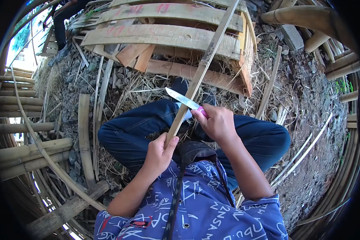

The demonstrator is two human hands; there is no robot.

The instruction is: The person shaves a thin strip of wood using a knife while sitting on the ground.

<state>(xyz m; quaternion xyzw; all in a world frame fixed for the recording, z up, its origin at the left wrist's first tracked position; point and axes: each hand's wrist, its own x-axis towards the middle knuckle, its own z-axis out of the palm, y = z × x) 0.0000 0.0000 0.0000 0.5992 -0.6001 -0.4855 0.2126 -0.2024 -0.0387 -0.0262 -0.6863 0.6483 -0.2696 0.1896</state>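
Observation:
My left hand (pixel 160 154) grips the near end of a long, narrow bamboo strip (pixel 202 72), thumb lying along it. The strip slants up and away to the right, its far part passing over a wooden pallet. In my right hand (pixel 220 123) is a knife (pixel 184 99) with a pink handle, fist closed round it. The blade points left and lies across the strip a little way beyond my left hand; whether its edge bites into the strip I cannot tell. Both hands are above my crossed legs (pixel 136 128).
Ahead stands the slatted wooden pallet (pixel 164 35). Bamboo poles (pixel 32 154) are stacked at the left, and thick bamboo (pixel 304 18) lies at the far right beside a grey block (pixel 292 37). Shavings and loose strips (pixel 300 156) litter the stony ground. Another person's leg (pixel 61 34) shows at the upper left.

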